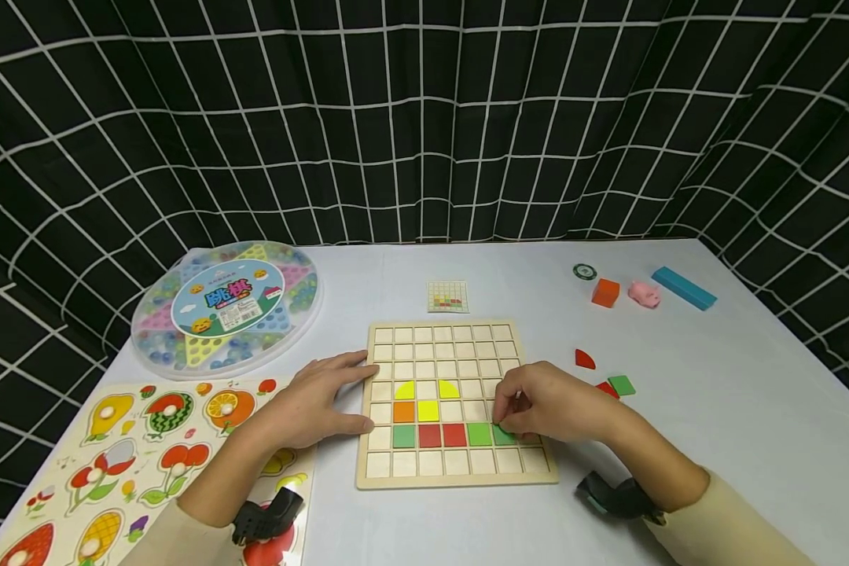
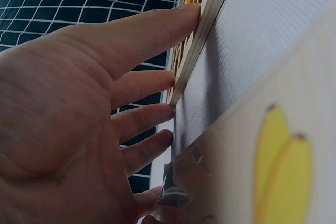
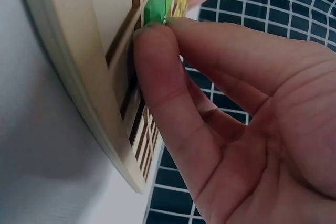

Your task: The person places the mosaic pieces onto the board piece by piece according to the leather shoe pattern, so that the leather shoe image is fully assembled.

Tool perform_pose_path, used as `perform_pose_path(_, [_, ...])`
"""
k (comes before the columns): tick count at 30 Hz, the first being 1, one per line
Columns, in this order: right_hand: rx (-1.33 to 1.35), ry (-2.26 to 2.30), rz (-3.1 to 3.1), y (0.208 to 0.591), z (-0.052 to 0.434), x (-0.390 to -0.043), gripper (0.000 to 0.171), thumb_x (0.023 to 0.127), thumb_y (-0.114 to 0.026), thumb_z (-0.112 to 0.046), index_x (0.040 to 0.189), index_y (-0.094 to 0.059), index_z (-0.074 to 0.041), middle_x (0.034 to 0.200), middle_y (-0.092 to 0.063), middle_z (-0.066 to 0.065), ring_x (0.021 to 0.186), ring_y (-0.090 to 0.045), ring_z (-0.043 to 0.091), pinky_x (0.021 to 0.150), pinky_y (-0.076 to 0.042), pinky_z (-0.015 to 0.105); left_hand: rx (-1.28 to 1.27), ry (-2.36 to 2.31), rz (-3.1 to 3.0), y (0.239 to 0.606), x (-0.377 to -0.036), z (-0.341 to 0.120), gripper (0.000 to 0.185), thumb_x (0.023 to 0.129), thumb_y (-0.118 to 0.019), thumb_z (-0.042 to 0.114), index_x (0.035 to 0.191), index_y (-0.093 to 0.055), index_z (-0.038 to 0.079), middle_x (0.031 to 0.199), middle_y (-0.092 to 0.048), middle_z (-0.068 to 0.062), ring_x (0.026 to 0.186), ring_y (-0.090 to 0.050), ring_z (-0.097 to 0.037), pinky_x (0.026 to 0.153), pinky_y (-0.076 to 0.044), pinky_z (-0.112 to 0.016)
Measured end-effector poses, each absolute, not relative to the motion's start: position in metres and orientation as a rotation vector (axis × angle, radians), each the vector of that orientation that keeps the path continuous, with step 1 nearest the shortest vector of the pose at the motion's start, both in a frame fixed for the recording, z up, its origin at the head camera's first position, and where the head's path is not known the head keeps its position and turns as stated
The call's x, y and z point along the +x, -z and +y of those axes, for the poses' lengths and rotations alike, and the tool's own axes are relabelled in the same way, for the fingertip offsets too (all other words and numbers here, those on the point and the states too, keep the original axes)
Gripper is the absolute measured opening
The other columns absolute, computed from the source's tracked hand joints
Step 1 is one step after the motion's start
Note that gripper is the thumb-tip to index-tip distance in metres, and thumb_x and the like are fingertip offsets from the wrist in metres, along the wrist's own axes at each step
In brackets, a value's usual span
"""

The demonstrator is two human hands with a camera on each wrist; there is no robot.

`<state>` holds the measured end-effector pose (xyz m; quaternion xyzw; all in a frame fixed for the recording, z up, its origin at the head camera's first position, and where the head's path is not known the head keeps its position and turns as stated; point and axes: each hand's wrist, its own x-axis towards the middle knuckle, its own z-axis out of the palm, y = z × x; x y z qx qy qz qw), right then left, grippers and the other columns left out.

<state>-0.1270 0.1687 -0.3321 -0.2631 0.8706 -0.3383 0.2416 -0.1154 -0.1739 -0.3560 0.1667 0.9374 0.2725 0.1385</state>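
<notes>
Right now we steady the wooden board with our flat left hand at nine o'clock, so our right hand can pinch the green tile into its square.

It looks like a staged recording booth: a black curtain with white grid encloses a pale counter covered with children's games, like a marble checkers set.

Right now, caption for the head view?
Left hand steadies wooden grid board while right hand pinches green tile into place.
</notes>
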Motion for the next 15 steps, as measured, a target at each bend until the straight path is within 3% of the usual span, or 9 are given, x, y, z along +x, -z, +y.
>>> perform_pose_path(9, [-0.748,0.884,2.488,0.327,0.177,-0.129,0.016,0.087,-0.079,-0.005,0.09,-0.076,-0.02,0.084,-0.065,-0.006,0.081,-0.059,0.015,0.066,-0.053,0.022,0.477,-0.79,2.71,0.356,-0.115,-0.174,0.076,0.084,-0.084,0.035,0.152,-0.055,0.015,0.167,-0.037,-0.009,0.157,-0.029,-0.035,0.128,-0.014,-0.062])
perform_pose_path(15, [-0.753,0.928,2.542,0.32,0.207,-0.138,0.015,0.087,-0.081,-0.007,0.098,-0.077,-0.016,0.088,-0.068,-0.005,0.081,-0.061,0.013,0.065,-0.054,0.023,0.481,-0.794,2.707,0.357,-0.115,-0.174,0.076,0.084,-0.084,0.036,0.152,-0.055,0.016,0.167,-0.037,-0.009,0.157,-0.028,-0.035,0.128,-0.013,-0.062])
